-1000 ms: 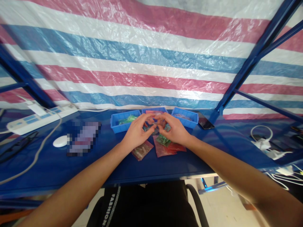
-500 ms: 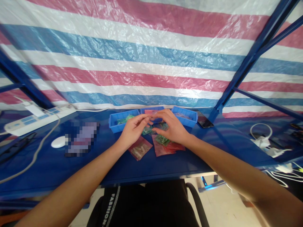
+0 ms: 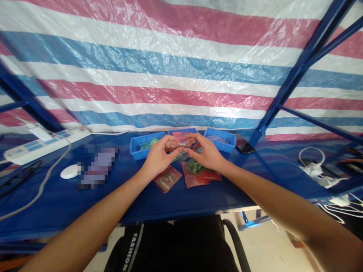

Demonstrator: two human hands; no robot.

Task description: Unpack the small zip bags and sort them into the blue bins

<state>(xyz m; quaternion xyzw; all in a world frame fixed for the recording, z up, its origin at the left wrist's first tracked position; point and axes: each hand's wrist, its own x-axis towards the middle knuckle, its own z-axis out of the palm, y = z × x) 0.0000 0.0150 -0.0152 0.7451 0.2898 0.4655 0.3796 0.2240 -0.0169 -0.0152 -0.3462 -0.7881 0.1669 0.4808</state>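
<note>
Two hands, left hand (image 3: 159, 158) and right hand (image 3: 207, 155), each clamped on one end of a small packet (image 3: 183, 145); long axis parallel to the far edge of the tabletop (image 3: 170, 200).

tarp (image 3: 181, 75) — red-white-blue stripes | trays (image 3: 143, 145) — blue | table (image 3: 198, 196) — blue

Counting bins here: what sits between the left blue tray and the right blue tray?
Head view: a middle blue tray with a reddish packet inside; left hand and right hand pinch a small packet before it.
</note>
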